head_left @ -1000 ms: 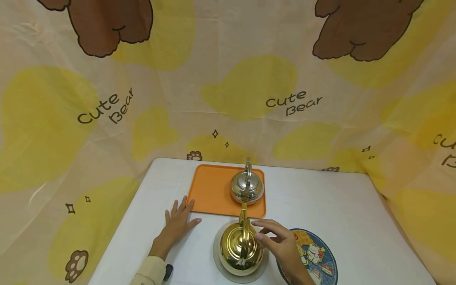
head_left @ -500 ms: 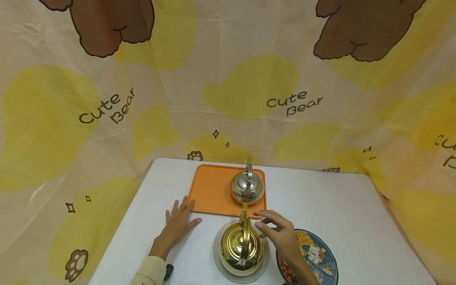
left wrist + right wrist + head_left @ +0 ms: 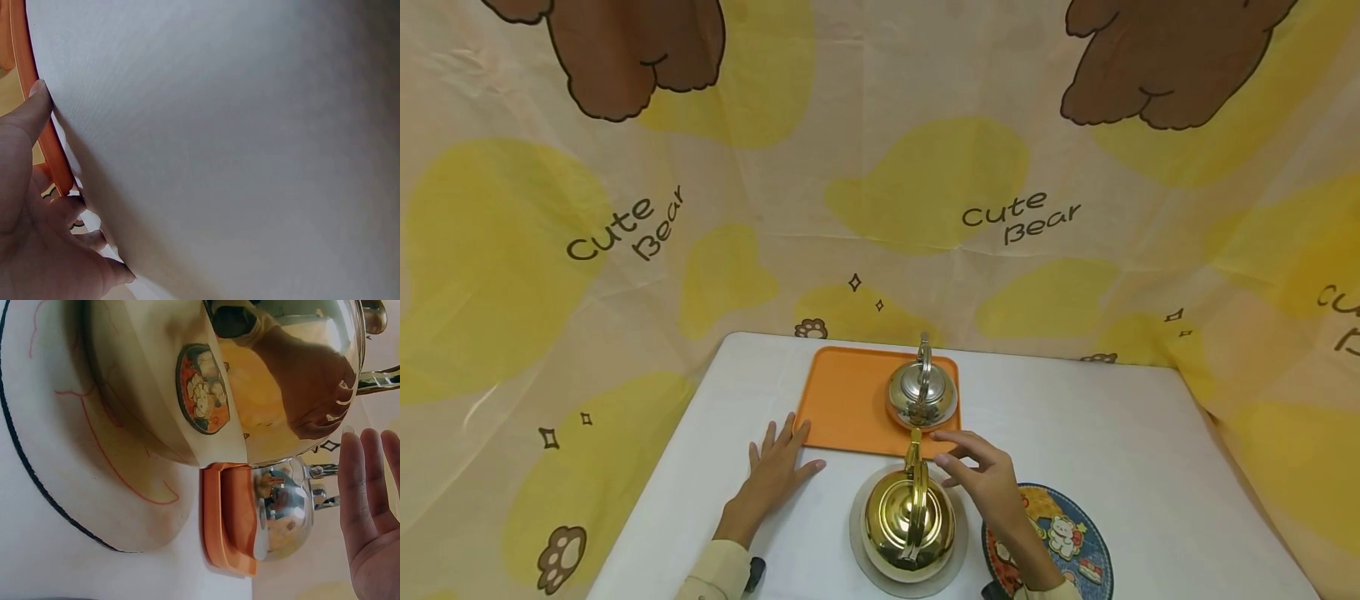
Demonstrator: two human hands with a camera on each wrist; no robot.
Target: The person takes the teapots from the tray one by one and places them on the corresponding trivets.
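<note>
A shiny gold kettle (image 3: pixel 891 521) stands upright on a round pale mat (image 3: pixel 858 550) at the table's near middle, its arched handle raised and its spout pointing away. Beside its right front, my right hand (image 3: pixel 992 483) hovers with loosely bent fingers and holds nothing; the right wrist view shows those fingers (image 3: pixel 355 487) apart from the polished body. My left hand (image 3: pixel 772 471) is spread on the table, fingertips at the near left corner of an orange tray (image 3: pixel 842 400). On the tray's right side sits a smaller silver kettle (image 3: pixel 901 404).
Partly under the right forearm lies a round blue mat (image 3: pixel 1063 533) with cartoon bears. A white cloth (image 3: pixel 1112 433) covers the table. Behind it hangs a yellow patterned curtain (image 3: pixel 917 183).
My right hand has moved forward, from beside the gold kettle's handle to nearer the tray's front right corner. The left hand, both kettles and the tray stay in place.
</note>
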